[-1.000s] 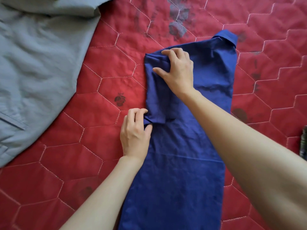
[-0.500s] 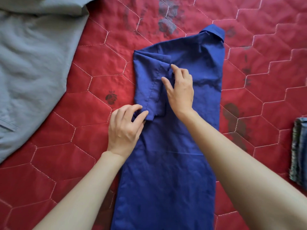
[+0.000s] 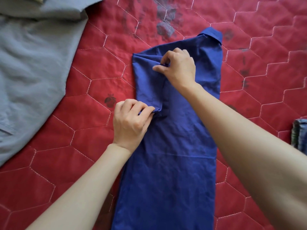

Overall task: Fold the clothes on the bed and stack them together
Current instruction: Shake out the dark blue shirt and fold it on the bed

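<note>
Left hand (image 3: pixel 131 120) pinches the sleeve cuff (image 3: pixel 157 109) of the blue shirt (image 3: pixel 174 155), right hand (image 3: pixel 179 67) pinches the sleeve's upper fold.

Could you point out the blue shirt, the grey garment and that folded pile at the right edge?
Dark blue collared shirt (image 3: pixel 174 171), head view, on its lower body panel.
Pale grey cloth garment (image 3: pixel 33 63), head view, on its broad middle.
Folded denim-like pile (image 3: pixel 299 135), head view, on its stacked edges.
</note>
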